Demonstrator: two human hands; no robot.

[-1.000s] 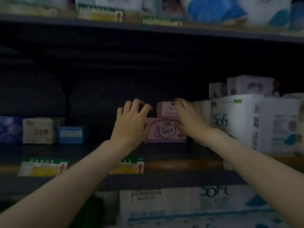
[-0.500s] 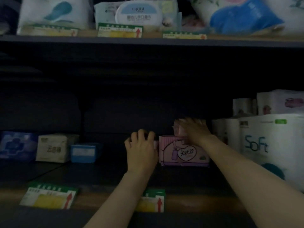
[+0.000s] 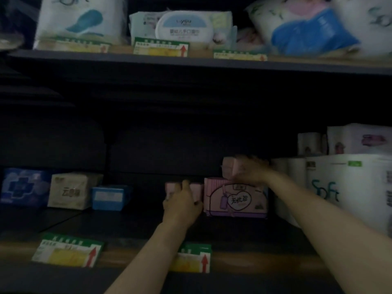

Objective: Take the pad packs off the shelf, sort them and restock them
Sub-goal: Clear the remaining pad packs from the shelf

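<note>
On the dim middle shelf point(image 3: 131, 228), just left of the large pink pad pack point(image 3: 235, 198): left hand point(image 3: 182, 205) curled round a small pink pack point(image 3: 196, 188). Directly atop the large pack: right hand point(image 3: 249, 171) pinching another small pink pack point(image 3: 228, 168). Removal step, judging by the grips. Next: lifting both clear, large pack undisturbed.

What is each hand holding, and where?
Left hand grips a small pink pack by its front; right hand grips another by its side.
</note>
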